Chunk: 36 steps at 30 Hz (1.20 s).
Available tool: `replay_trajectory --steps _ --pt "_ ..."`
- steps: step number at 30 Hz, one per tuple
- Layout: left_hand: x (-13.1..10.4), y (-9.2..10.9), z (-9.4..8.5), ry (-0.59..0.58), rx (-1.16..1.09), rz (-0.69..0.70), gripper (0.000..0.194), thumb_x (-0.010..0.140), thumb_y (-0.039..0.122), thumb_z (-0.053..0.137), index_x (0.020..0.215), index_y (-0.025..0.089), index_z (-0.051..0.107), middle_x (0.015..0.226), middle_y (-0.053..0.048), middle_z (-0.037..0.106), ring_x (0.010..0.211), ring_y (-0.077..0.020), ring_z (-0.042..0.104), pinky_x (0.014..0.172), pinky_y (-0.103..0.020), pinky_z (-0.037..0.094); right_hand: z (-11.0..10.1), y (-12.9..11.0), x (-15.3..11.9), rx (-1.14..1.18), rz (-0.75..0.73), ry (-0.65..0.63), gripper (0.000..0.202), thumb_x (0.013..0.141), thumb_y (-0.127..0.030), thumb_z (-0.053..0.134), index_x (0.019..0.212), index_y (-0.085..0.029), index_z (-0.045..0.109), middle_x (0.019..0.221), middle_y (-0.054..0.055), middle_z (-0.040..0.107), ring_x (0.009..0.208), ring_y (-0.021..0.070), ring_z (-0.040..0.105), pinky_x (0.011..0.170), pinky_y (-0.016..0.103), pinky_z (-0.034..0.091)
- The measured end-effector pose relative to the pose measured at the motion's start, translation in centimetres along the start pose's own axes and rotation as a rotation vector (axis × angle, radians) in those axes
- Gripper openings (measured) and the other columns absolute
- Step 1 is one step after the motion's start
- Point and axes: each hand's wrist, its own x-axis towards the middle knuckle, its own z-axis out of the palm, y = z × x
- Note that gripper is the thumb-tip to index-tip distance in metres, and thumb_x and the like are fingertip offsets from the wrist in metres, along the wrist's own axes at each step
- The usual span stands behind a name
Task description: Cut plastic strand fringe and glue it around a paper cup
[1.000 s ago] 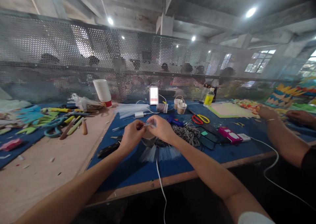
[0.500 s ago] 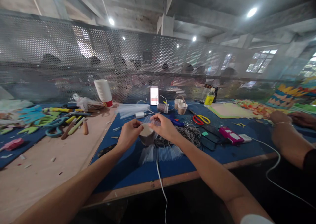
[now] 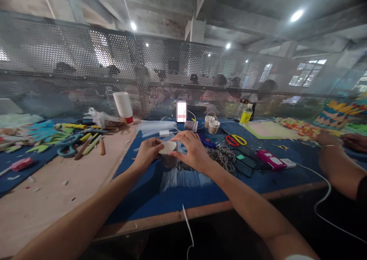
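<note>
A small paper cup (image 3: pixel 169 160) with a pale inside and a darker grey-brown outer wall stands between my hands over the blue table covering. My left hand (image 3: pixel 148 151) pinches its left rim, thumb toward the opening. On the other side, my right hand (image 3: pixel 192 150) is curved round the right rim, thumb at the near edge and fingers behind. Clear thin sticks (image 3: pixel 187 177) lie just in front of the cup. Beside my right hand is a tangle of grey cord (image 3: pixel 223 157). The cup's far side is hidden by my fingers.
Behind stand a spool (image 3: pixel 190 126), small handled cups (image 3: pixel 213 126), a stack of paper cups (image 3: pixel 122 107) and a yellow-labelled bottle (image 3: pixel 246 115). Red-yellow scissors (image 3: pixel 236 140) and a magenta box (image 3: pixel 271 160) lie right; teal scissors (image 3: pixel 69 145) left. Another person's arm (image 3: pixel 338 160) rests far right.
My right hand has lowered from a pinch above the cup's rim to a curved hold on its right side. My left hand still holds the rim. The view has shifted slightly.
</note>
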Motion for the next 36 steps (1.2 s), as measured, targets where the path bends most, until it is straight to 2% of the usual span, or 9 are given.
replay_trajectory --steps 3,7,9,12,15,18,22,26,36 --pt "0.4 -0.5 -0.1 0.023 0.074 0.083 0.018 0.065 0.029 0.066 0.077 0.016 0.064 0.064 0.000 0.066 0.059 -0.0174 0.062 0.054 -0.025 0.042 0.6 1.0 0.2 0.170 0.170 0.044 0.039 0.097 -0.047 0.057 0.130 -0.026 0.055 0.132 0.009 0.060 0.128 0.0233 0.053 0.108 0.040 0.041" --pt "0.5 -1.1 -0.1 0.012 0.140 0.159 0.016 0.068 0.026 0.063 0.081 0.016 0.066 0.069 -0.001 0.069 0.066 -0.0193 0.065 0.058 -0.025 0.043 2.0 3.4 0.3 0.444 0.329 -0.042 0.039 0.103 -0.044 0.043 0.136 -0.024 0.050 0.137 0.010 0.060 0.128 0.0190 0.056 0.106 0.036 0.043" --pt "0.4 -1.3 0.0 0.000 0.153 0.168 0.017 0.070 0.025 0.061 0.083 0.016 0.066 0.071 -0.002 0.071 0.068 -0.0198 0.066 0.059 -0.025 0.044 2.8 4.6 0.4 0.520 0.360 -0.099 0.040 0.102 -0.045 0.043 0.135 -0.022 0.051 0.132 0.010 0.064 0.124 0.0180 0.060 0.105 0.035 0.044" --pt "0.2 -1.6 0.1 -0.020 0.168 0.164 0.018 0.070 0.024 0.060 0.086 0.016 0.067 0.074 -0.003 0.073 0.071 -0.0207 0.068 0.061 -0.026 0.046 3.5 5.4 0.6 0.528 0.408 -0.115 0.037 0.099 -0.046 0.049 0.122 -0.020 0.059 0.111 0.006 0.071 0.105 0.0172 0.067 0.096 0.032 0.049" --pt "0.0 -1.6 0.3 -0.008 0.200 0.175 0.018 0.070 0.024 0.059 0.085 0.017 0.068 0.075 -0.003 0.073 0.072 -0.0211 0.068 0.061 -0.026 0.046 3.3 5.4 0.8 0.552 0.435 -0.131 0.029 0.094 -0.045 0.058 0.102 -0.018 0.065 0.091 0.003 0.071 0.083 0.0158 0.068 0.080 0.028 0.052" --pt "-0.2 -1.4 0.4 -0.004 0.234 0.196 0.018 0.072 0.024 0.058 0.086 0.017 0.067 0.076 -0.003 0.073 0.073 -0.0209 0.068 0.062 -0.026 0.046 2.7 4.8 0.9 0.612 0.438 -0.114 0.026 0.090 -0.043 0.063 0.088 -0.018 0.064 0.078 0.000 0.067 0.068 0.0138 0.066 0.068 0.025 0.052" --pt "-0.3 -1.3 0.5 0.006 0.263 0.211 0.020 0.072 0.024 0.057 0.088 0.017 0.068 0.079 -0.003 0.074 0.075 -0.0215 0.068 0.065 -0.027 0.047 2.1 3.5 1.0 0.624 0.430 -0.056 0.027 0.088 -0.046 0.064 0.086 -0.019 0.063 0.073 -0.002 0.063 0.053 0.0099 0.058 0.055 0.022 0.049" --pt "-0.4 -1.3 0.7 0.015 0.274 0.216 0.019 0.073 0.024 0.057 0.087 0.017 0.068 0.080 -0.004 0.074 0.077 -0.0215 0.068 0.067 -0.027 0.048 1.8 2.4 0.9 0.588 0.472 -0.073 0.029 0.085 -0.048 0.067 0.091 -0.020 0.063 0.071 -0.003 0.060 0.046 0.0083 0.053 0.043 0.020 0.044" --pt "-0.3 -1.4 0.8 0.008 0.255 0.199 0.021 0.073 0.023 0.056 0.088 0.018 0.069 0.084 -0.004 0.075 0.079 -0.0221 0.069 0.067 -0.027 0.047 2.0 2.7 0.8 0.420 0.558 -0.074 0.017 0.083 -0.036 0.067 0.087 -0.021 0.060 0.063 -0.005 0.058 0.054 0.0117 0.056 0.054 0.023 0.045"
